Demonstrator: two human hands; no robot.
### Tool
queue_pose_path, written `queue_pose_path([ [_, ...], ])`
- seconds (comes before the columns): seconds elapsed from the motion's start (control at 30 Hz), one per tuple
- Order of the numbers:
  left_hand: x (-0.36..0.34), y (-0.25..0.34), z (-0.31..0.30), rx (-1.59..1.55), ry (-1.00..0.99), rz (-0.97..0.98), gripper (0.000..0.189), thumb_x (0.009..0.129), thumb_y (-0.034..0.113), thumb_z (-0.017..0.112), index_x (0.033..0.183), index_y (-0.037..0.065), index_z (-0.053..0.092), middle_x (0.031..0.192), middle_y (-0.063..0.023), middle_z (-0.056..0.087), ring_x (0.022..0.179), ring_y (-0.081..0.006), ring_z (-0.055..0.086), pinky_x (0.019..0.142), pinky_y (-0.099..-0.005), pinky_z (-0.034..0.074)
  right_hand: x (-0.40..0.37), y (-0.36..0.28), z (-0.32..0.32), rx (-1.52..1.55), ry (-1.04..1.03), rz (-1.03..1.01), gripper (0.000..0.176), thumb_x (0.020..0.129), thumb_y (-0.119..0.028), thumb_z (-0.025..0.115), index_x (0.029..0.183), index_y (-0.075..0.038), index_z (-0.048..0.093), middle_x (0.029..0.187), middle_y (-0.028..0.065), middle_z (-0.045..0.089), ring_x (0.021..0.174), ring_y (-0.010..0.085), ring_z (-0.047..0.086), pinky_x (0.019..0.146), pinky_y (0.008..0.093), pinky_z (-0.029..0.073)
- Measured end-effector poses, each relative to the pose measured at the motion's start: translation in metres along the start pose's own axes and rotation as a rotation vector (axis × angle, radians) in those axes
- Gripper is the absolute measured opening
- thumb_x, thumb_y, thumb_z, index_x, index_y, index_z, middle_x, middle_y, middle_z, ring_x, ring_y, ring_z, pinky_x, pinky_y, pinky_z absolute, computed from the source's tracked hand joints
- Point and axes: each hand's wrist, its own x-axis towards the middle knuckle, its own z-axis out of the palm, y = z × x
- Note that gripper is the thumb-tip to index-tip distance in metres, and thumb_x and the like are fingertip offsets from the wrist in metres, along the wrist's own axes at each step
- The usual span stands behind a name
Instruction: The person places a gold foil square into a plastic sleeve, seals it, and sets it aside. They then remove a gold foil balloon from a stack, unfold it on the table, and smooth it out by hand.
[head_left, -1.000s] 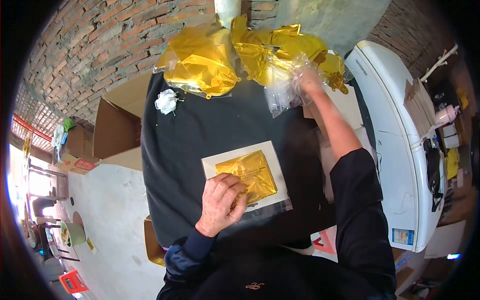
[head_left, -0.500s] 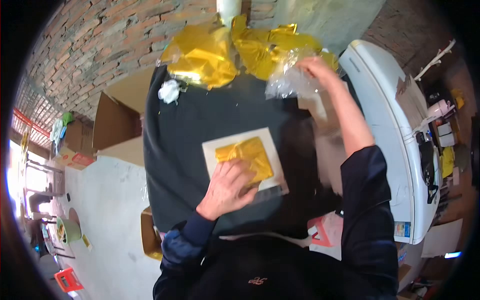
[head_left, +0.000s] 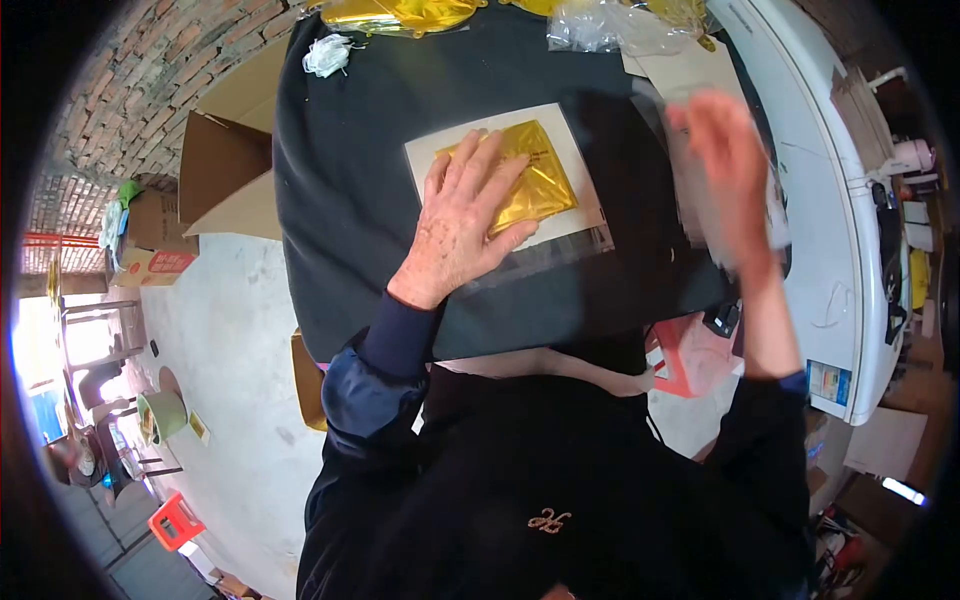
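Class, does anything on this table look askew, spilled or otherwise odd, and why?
Nothing looks spilled. The card sits askew on the cloth, tilted against its near edge, beneath the foil and left hand. The white bundle at far left looks crumpled, unlike the flat card.

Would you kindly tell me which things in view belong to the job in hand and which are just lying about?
Apparently in the job:
gold foil packet, partly under the left hand
white card beneath the packet

Apparently just lying about:
green bin
red stool, lower left of picture
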Motion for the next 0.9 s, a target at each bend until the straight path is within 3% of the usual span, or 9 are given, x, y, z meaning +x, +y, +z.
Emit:
queue_pose_path([
  [0.07,-0.001,0.000,0.001,0.011,-0.036,-0.001,0.069,0.099,0.062,0.059,0.150,0.016,0.055,0.159,-0.0196,0.044,0.153,-0.0392,0.033,0.124,-0.0584,0.023,-0.067,-0.022,0.016,-0.143,-0.003,0.071,0.016,0.106,-0.005,0.058,0.122,-0.003,0.061,0.111,0.0085,0.077,0.093,0.0126,0.068,0.081,0.0266,0.054],
  [0.1,0.000,0.004,0.000,0.039,0.051,0.039,0.061,0.090,0.045,0.074,0.138,0.008,0.063,0.149,-0.0220,0.051,0.147,-0.0416,0.040,0.119,-0.0550,0.031,-0.094,-0.019,0.021,-0.186,-0.025,0.054,0.015,0.105,-0.005,0.060,0.119,-0.003,0.063,0.109,0.0104,0.077,0.092,0.0143,0.070,0.076,0.0265,0.054],
  [0.2,-0.003,-0.005,0.006,0.047,-0.033,0.013,0.067,0.098,0.062,0.059,0.149,0.018,0.057,0.157,-0.0184,0.047,0.154,-0.0374,0.033,0.124,-0.0580,0.021,-0.127,-0.014,0.037,-0.283,-0.016,-0.266,0.020,0.093,0.002,0.072,0.112,-0.004,0.068,0.104,0.0122,0.076,0.088,0.0229,0.070,0.076,0.0313,0.056],
  [0.27,-0.004,-0.005,0.008,0.061,-0.038,0.006,0.067,0.098,0.063,0.060,0.148,0.018,0.059,0.157,-0.0181,0.048,0.154,-0.0364,0.034,0.124,-0.0580,0.022,-0.132,-0.013,0.045,-0.336,-0.004,-0.403,0.027,0.087,0.005,0.077,0.111,-0.004,0.070,0.103,0.0116,0.075,0.086,0.0259,0.068,0.075,0.0336,0.057],
  [0.37,-0.003,-0.008,0.009,0.068,-0.044,0.009,0.069,0.097,0.065,0.060,0.147,0.018,0.059,0.157,-0.0175,0.048,0.153,-0.0361,0.035,0.124,-0.0577,0.023,-0.143,-0.024,0.072,0.028,0.185,-0.144,0.031,0.080,0.006,0.081,0.108,-0.004,0.072,0.099,0.0096,0.072,0.085,0.0282,0.065,0.071,0.0349,0.056],
  [0.43,-0.003,-0.009,0.010,0.068,-0.043,0.009,0.069,0.097,0.065,0.060,0.147,0.018,0.059,0.157,-0.0174,0.048,0.153,-0.0359,0.035,0.124,-0.0575,0.023,-0.142,-0.022,0.073,0.008,0.199,-0.163,0.031,0.077,0.005,0.083,0.106,-0.004,0.073,0.096,0.0083,0.069,0.083,0.0285,0.063,0.069,0.0354,0.054],
  [0.53,-0.004,-0.009,0.011,0.056,-0.043,0.007,0.069,0.096,0.066,0.060,0.147,0.018,0.060,0.157,-0.0173,0.049,0.152,-0.0358,0.036,0.124,-0.0572,0.023,-0.132,-0.011,0.056,-0.488,0.016,-0.501,0.030,0.076,0.004,0.084,0.103,-0.003,0.073,0.090,0.0072,0.063,0.080,0.0276,0.061,0.066,0.0364,0.052],
  [0.77,-0.004,-0.012,0.012,0.066,-0.055,-0.004,0.077,0.092,0.071,0.062,0.148,0.019,0.059,0.157,-0.0181,0.048,0.153,-0.0370,0.035,0.123,-0.0580,0.023,-0.144,-0.009,0.060,-0.554,0.046,-0.512,0.030,0.074,0.006,0.084,0.101,-0.002,0.073,0.088,0.0076,0.061,0.075,0.0261,0.060,0.063,0.0360,0.051],
  [0.9,-0.002,-0.004,0.005,0.035,-0.048,0.010,0.084,0.085,0.076,0.066,0.148,0.020,0.059,0.157,-0.0202,0.047,0.152,-0.0392,0.035,0.123,-0.0585,0.023,-0.158,-0.022,0.084,-0.026,0.244,-0.207,0.030,0.074,0.007,0.084,0.100,-0.002,0.072,0.088,0.0074,0.061,0.075,0.0263,0.061,0.063,0.0353,0.051],
])
